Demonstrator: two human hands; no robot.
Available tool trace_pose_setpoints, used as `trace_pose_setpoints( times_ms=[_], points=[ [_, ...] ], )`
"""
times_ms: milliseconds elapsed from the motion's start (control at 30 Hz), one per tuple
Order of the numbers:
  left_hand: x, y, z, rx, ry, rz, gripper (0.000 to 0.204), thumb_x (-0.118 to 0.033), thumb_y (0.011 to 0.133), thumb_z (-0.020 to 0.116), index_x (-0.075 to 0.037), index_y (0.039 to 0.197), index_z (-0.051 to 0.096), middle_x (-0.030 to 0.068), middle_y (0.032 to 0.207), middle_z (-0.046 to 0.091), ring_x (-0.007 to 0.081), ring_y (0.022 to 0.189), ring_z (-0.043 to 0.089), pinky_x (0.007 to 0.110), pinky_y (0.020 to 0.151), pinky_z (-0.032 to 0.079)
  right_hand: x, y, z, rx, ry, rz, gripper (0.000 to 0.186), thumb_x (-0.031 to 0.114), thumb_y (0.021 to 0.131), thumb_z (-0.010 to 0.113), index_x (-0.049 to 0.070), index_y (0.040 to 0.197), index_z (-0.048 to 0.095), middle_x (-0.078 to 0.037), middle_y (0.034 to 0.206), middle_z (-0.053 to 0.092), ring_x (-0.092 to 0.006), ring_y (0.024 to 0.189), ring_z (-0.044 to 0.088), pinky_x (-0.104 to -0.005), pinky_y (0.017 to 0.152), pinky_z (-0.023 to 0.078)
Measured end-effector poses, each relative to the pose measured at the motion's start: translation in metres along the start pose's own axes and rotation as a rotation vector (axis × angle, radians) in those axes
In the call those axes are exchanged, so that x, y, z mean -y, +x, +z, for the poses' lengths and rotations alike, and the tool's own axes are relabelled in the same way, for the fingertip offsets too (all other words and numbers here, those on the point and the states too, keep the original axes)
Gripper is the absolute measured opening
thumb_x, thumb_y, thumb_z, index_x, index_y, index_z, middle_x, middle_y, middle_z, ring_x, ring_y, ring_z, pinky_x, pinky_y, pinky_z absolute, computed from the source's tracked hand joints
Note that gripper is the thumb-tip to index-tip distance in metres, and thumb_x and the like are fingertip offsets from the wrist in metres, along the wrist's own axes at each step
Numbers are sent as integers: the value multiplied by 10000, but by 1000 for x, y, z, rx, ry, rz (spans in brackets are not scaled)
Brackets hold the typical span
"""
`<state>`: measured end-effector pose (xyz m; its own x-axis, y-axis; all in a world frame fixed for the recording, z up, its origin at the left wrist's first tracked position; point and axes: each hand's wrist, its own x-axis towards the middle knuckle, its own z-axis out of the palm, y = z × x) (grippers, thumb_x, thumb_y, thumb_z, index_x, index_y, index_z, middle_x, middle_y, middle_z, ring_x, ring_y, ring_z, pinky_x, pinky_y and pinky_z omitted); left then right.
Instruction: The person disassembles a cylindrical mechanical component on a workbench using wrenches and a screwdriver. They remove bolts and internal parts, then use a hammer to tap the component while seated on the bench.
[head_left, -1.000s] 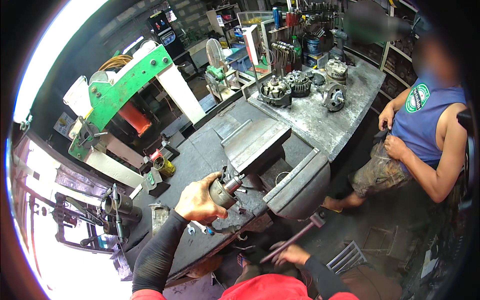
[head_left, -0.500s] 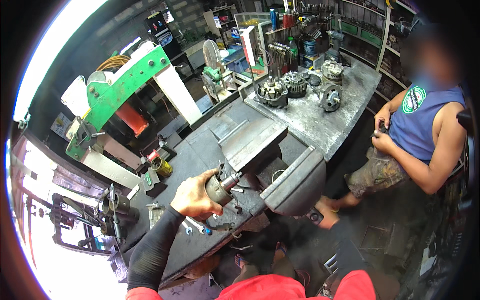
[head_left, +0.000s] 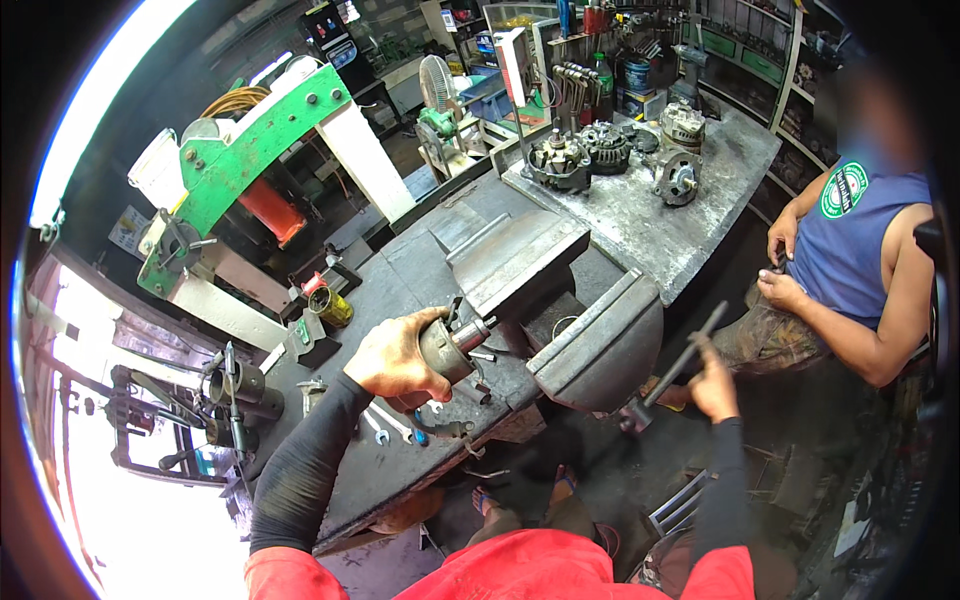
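My left hand is wrapped round a cylindrical metal part, whose bright shaft points right, towards the vise. It is held over the bench, just left of the jaws. The big grey bench vise has its jaws well apart, and a wire ring shows between them. My right hand has its fingers curled at the long vise handle, which slants up and right; some blur hides the exact grip. Below my left hand lie open-end wrenches and a curved dark metal piece.
Several alternators stand on a metal-topped table behind the vise. A person in a blue sleeveless shirt sits at the right. A green press frame rises at the back left, and a yellow can stands on the bench.
My right hand has moved up and right from beneath the vise's front jaw, and the handle now shows slanting upward. My left hand keeps the metal part beside the jaws.
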<state>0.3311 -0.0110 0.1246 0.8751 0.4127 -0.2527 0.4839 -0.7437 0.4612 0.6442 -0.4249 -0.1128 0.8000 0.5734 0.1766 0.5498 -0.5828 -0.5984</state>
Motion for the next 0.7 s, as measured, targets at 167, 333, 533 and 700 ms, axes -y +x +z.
trace_pose_setpoints(
  times_ms=[167, 333, 533, 700],
  points=[
    [1, 1, 0, -9, -35, 30, 1076, -361, 508, 938, -63, 1483, 595, 251, 1174, 756, 398, 1111, 736, 427, 1007, 568, 85, -134, 134, 1106, 605, 323, 730, 126, 811, 820, 40, 1485, 552, -141, 1163, 708, -246, 1029, 708, -432, 742, 640],
    [0, 1, -4, 43, -30, -18, 1047, -301, 512, 953, 9, 1449, 603, 230, 1138, 759, 323, 1046, 750, 392, 965, 578, 157, -120, 2, 1139, 1081, 31, 624, -18, 902, 680, 44, 1513, 572, -136, 1131, 751, -172, 915, 722, -363, 820, 611],
    [-4, 1, -5, 6, -3, 25, 1056, -345, 494, 935, -87, 1469, 621, 233, 1116, 772, 375, 1053, 754, 426, 968, 582, 47, 3, -48, 472, 812, 184, 718, -88, 873, 497, 145, 1549, 566, -43, 917, 772, -108, 755, 700, -272, 588, 567],
    [-1, 2, -5, 56, 4, -24, 1056, -339, 494, 942, -73, 1464, 620, 237, 1087, 778, 384, 1027, 761, 431, 951, 589, 53, -65, 86, 832, 576, 601, 719, -94, 843, 647, 109, 1516, 492, -208, 1134, 684, -352, 931, 761, -535, 635, 677]
  ],
)
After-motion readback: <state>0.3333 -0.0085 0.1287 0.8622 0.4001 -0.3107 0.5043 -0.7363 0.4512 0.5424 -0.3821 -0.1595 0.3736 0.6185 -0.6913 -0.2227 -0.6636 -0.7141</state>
